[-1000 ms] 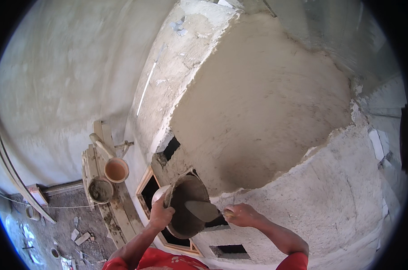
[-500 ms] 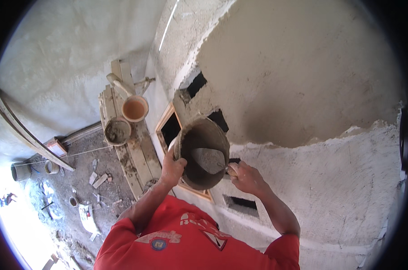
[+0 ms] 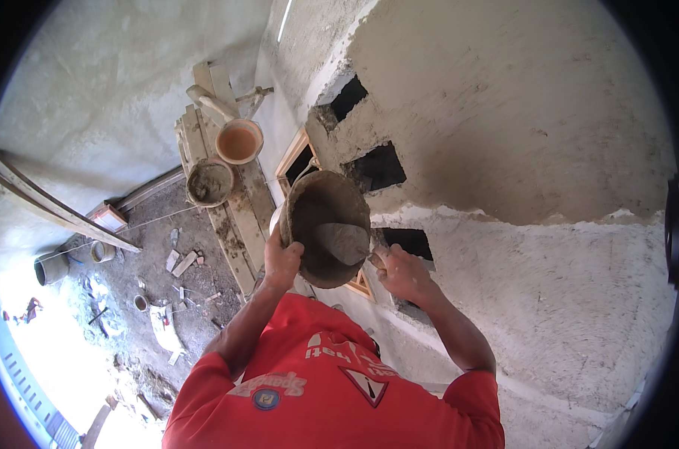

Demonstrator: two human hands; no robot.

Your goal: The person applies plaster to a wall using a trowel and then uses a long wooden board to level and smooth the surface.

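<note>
My left hand (image 3: 283, 262) is closed round the rim of a mortar-crusted bucket (image 3: 309, 206), which is tipped so that its dark inside faces me. In my right hand (image 3: 403, 273) is the handle of a trowel (image 3: 345, 242); its grey blade reaches inside the bucket. How much mortar lies at the bottom is too dark to tell. Beyond the bucket stands a wall with fresh, damp plaster (image 3: 497, 112) above and rough, paler render (image 3: 534, 292) below. Several dark square openings (image 3: 377, 168) pierce it.
To the left runs a plank scaffold (image 3: 238, 224), bearing a bucket of orange-brown liquid (image 3: 239, 141) and a bucket of mortar (image 3: 210, 183). The ground (image 3: 148, 254) far below is littered with broken pieces and containers. Curved boards (image 3: 55, 202) lean on the left wall. A string crosses above the ground.
The view has shifted, so scaffold and wall openings sit farther right. The bucket has moved slightly left and up in the picture; both hands keep their holds, the trowel still inside it.
</note>
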